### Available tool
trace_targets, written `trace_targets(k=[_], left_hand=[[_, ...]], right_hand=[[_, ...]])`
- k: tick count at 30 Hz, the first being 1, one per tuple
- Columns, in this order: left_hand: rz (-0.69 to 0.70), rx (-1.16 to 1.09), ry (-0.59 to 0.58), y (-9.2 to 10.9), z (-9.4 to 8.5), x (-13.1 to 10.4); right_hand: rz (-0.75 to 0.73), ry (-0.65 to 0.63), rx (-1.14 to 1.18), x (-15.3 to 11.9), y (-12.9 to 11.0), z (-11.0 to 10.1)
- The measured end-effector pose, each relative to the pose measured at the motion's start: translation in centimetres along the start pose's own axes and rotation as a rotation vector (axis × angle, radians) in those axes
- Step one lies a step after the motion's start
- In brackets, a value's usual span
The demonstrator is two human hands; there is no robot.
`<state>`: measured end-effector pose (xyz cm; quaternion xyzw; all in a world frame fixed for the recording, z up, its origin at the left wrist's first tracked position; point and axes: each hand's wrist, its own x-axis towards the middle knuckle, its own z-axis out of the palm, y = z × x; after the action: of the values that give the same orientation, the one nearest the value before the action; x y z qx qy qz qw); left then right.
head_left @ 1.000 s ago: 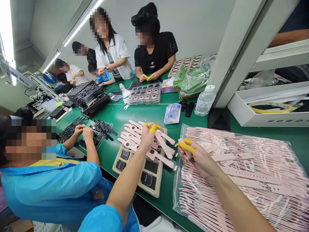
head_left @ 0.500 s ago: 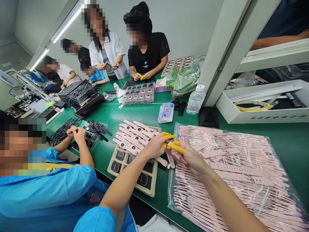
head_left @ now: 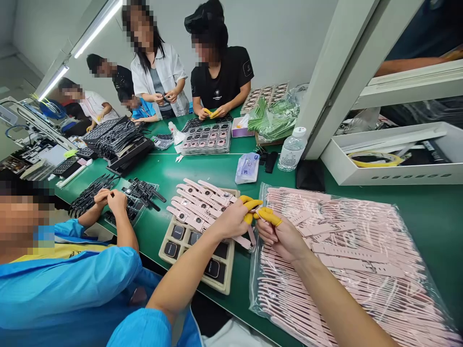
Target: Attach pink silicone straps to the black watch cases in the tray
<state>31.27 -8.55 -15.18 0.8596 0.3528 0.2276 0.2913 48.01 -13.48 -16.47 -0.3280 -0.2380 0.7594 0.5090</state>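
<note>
My left hand [head_left: 235,218], with yellow finger cots, is closed on a smartwatch with a pink strap [head_left: 251,235], whose strap hangs below the fingers. Against it, my right hand [head_left: 280,231], also in yellow finger cots, pinches at the same watch; fingers hide most of the body. Behind my left hand, several pink-strapped watches [head_left: 198,205] lie across a cream tray [head_left: 228,270] that has square dark watch faces [head_left: 216,269] in its compartments. Under my right forearm spreads a clear bag of pink watch straps [head_left: 347,284], with some loose straps [head_left: 354,251] on top.
At left, a co-worker in a blue sleeve [head_left: 108,270] handles black watch straps [head_left: 90,195]. Further back are a wipes pack [head_left: 247,168], a bottle [head_left: 292,150], stacked watch trays [head_left: 206,140] and a white box [head_left: 398,173]. Other people work across the green table [head_left: 202,166].
The fingertips of my two hands have shifted slightly around the watch, and its hanging strap has swung a little to the left. The view has moved slightly.
</note>
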Motion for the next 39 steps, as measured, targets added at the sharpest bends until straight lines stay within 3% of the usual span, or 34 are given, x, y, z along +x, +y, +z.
trace_targets(k=[4,11,19,24,28,32,35,39], left_hand=[[0.012,-0.043,-0.05,0.3,-0.6,-0.1],[0.042,0.124,-0.1,0.4,-0.8,0.1],[0.049,0.112,-0.101,0.8,-1.0,0.0],[0.027,0.219,-0.167,0.8,-1.0,0.0],[0.033,0.098,-0.148,0.8,-1.2,0.0],[0.047,-0.119,-0.082,0.8,-1.1,0.0],[0.045,-0.351,0.05,0.6,-0.7,-0.1],[-0.195,-0.711,0.266,0.1,-0.2,0.1]], right_hand=[[0.008,0.005,-0.03,0.1,0.1,-0.2],[0.054,0.023,-0.084,0.5,0.9,-0.7],[0.073,-0.011,0.047,0.1,0.4,-0.4],[0.094,-0.006,-0.07,0.3,0.9,-0.8],[0.082,-0.021,-0.107,0.3,1.3,-1.3],[-0.035,-0.042,-0.164,0.0,1.2,-1.2],[-0.235,-0.049,-0.365,-0.2,1.3,-1.3],[-0.62,-0.011,-0.832,0.1,1.8,-2.0]])
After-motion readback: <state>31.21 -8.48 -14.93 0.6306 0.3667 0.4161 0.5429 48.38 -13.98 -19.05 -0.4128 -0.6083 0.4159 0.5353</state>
